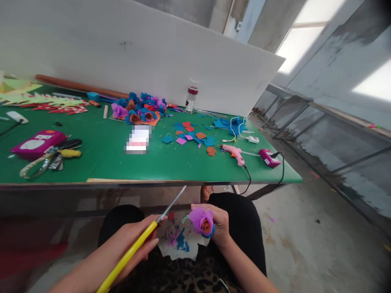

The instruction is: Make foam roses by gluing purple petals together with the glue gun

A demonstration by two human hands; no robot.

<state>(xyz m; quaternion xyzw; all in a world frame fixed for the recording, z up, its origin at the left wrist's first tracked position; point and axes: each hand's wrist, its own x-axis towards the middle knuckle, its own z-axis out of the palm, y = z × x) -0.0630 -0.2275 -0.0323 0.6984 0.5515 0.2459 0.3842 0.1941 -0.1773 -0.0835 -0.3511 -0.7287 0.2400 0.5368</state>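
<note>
Over my lap, my left hand [139, 240] is closed around a tool with a long yellow handle [130, 254] and a narrow metal blade that points up and away. The tool's exact kind is hard to make out. To its right, my right hand [220, 221] grips a paper flower [201, 220] from behind, with purple outer petals, a rolled brown-orange centre and some blue underneath. The flower faces up toward me, and the blade is apart from it. Paper scraps [181, 240] in blue and purple lie on a pale sheet across my lap.
On the green table [104, 162] are a pink glue gun [233, 154], cut paper pieces [189, 136], finished paper flowers [139, 108], a glass jar [191, 99], a magenta power box [270, 158], a second magenta box [39, 144] and keys [58, 160]. A white board [137, 49] stands behind.
</note>
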